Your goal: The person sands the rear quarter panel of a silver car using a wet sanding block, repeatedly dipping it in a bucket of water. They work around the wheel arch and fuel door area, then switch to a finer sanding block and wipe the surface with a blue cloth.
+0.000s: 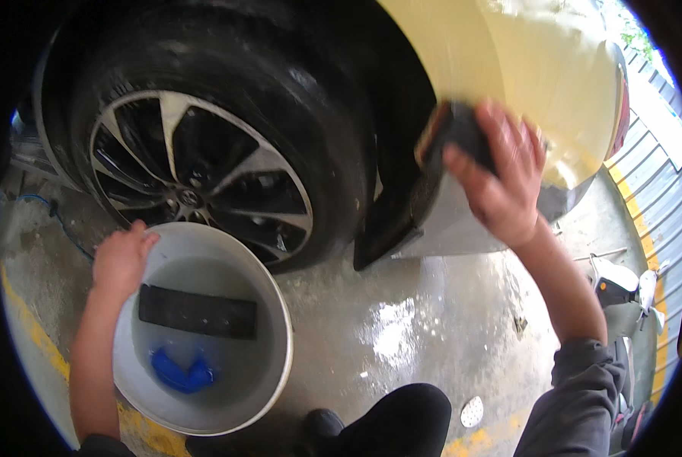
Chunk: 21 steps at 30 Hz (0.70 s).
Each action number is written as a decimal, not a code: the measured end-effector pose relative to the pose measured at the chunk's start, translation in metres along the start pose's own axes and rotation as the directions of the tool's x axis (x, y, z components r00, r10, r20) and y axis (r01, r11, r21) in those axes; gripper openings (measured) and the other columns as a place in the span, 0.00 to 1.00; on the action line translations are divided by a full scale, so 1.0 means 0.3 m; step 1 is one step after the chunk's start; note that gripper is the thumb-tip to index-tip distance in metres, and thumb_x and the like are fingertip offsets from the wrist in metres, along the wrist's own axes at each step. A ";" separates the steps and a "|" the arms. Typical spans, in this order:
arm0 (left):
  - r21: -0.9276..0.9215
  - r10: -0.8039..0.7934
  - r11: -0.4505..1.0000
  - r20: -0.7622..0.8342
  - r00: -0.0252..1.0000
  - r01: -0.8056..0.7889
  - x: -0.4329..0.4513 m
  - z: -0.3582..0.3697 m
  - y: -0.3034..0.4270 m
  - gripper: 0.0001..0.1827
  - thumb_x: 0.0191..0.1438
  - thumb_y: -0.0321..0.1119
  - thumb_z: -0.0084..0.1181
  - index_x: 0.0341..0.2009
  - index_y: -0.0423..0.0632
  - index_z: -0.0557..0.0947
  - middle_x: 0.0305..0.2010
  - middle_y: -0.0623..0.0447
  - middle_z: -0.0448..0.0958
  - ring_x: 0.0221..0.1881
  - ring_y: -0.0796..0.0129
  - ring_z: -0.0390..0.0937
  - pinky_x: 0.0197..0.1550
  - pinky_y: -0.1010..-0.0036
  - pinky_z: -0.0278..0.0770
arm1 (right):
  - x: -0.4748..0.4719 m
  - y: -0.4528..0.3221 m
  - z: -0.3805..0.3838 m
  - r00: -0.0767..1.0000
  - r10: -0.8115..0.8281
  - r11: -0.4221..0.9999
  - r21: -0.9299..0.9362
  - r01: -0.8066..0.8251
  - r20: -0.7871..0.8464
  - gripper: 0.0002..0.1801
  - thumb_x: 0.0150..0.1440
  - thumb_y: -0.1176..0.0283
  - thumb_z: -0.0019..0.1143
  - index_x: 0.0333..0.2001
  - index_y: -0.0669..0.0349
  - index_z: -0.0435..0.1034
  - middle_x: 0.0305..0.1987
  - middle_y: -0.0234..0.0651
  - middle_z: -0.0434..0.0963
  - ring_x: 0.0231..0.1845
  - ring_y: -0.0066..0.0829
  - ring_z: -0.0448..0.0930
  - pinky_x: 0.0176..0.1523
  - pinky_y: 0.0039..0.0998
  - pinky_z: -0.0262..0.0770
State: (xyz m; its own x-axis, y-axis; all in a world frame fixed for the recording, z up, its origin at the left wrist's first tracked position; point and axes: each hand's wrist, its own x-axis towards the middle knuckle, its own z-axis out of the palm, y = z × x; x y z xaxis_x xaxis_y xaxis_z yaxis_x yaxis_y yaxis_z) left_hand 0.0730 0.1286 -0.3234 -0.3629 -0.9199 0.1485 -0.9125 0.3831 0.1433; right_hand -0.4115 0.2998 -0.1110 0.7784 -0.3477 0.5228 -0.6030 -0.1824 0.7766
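Note:
My right hand point(503, 183), blurred, holds a dark sponge or scrubbing pad point(463, 134) with a brownish edge. It is at the rear edge of the wheel arch on a pale yellow car body panel point(523, 63); whether the pad touches the paint I cannot tell. At the lower left, my left hand point(121, 257) grips the rim of a white bucket point(286, 348). Cloudy water in the bucket holds a flat black rectangular pad point(198, 311) and a blue curved object point(184, 371), partly under the surface. Right behind the bucket stands the car's wheel point(189, 197), with a wet black tyre point(329, 148).
A black mud flap point(386, 240) hangs behind the tyre. The wet concrete floor point(341, 343) bears yellow painted lines. A blue hose or cord point(66, 223) lies at left. A white perforated object point(471, 412) is near my knee point(403, 417). Motorbike-like parts point(618, 280) stand by the corrugated wall point(655, 154).

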 end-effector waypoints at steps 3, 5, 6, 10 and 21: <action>0.030 0.009 0.999 0.022 1.000 -0.010 0.018 -0.006 0.010 0.20 0.71 0.51 0.57 0.44 0.44 0.80 0.33 0.33 0.84 0.39 0.31 0.83 0.44 0.41 0.80 | 0.122 0.007 0.012 0.999 0.034 0.999 -0.012 -0.034 -0.007 0.21 0.56 0.67 0.67 0.54 0.34 0.80 0.74 0.35 0.76 0.70 0.38 0.80 0.71 0.46 0.66; 0.040 0.012 0.999 0.025 1.000 -0.013 0.015 -0.009 0.007 0.21 0.71 0.52 0.57 0.45 0.44 0.80 0.33 0.35 0.85 0.38 0.34 0.85 0.42 0.43 0.82 | 0.344 0.034 0.027 0.998 0.064 0.998 0.020 -0.064 -0.001 0.21 0.56 0.66 0.66 0.54 0.36 0.79 0.74 0.36 0.76 0.69 0.38 0.80 0.71 0.46 0.66; 0.047 0.014 0.999 0.025 1.000 -0.016 0.015 -0.012 -0.002 0.21 0.71 0.52 0.56 0.45 0.44 0.81 0.33 0.35 0.85 0.38 0.35 0.85 0.42 0.43 0.83 | 0.402 0.041 0.044 0.999 0.039 0.999 0.008 -0.039 -0.038 0.22 0.56 0.67 0.65 0.55 0.38 0.79 0.73 0.40 0.76 0.68 0.41 0.80 0.70 0.47 0.67; 0.068 -0.018 0.998 0.058 0.998 0.014 0.010 -0.015 -0.003 0.22 0.71 0.53 0.55 0.45 0.45 0.82 0.34 0.36 0.86 0.39 0.37 0.87 0.42 0.45 0.84 | 0.131 -0.005 0.002 0.999 0.048 0.998 -0.034 -0.047 0.026 0.23 0.55 0.67 0.67 0.55 0.37 0.77 0.73 0.39 0.77 0.68 0.41 0.80 0.67 0.46 0.72; -0.026 0.060 0.998 0.002 0.998 -0.060 0.029 0.005 0.015 0.22 0.70 0.53 0.57 0.42 0.45 0.80 0.31 0.37 0.85 0.36 0.36 0.85 0.40 0.42 0.82 | 0.981 0.091 0.164 0.946 -0.325 0.941 0.105 0.323 0.005 0.24 0.53 0.61 0.73 0.54 0.51 0.78 0.64 0.46 0.76 0.64 0.50 0.78 0.64 0.49 0.73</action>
State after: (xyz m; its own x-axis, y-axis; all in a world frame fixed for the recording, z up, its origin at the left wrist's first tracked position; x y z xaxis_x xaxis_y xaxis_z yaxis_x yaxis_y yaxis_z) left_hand 0.0654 0.1221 -0.3230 -0.4176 -0.8953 0.1551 -0.8838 0.4399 0.1592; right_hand -0.2075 0.1474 0.0468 0.9313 -0.2739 0.2400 -0.3341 -0.3804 0.8624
